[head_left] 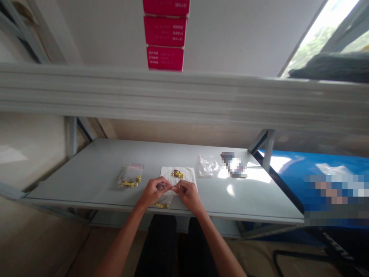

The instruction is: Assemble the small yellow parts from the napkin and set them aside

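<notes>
The left hand [152,192] and right hand [187,196] hold a small dark piece [160,187] (too hidden to name) in a narrow pinch, just nearer the body than the yellow beads [178,174] on the tissue [187,179].

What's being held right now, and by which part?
The left hand seems to pinch a small dark item, beside the right hand; too small to tell what it is or where it's held.
</notes>
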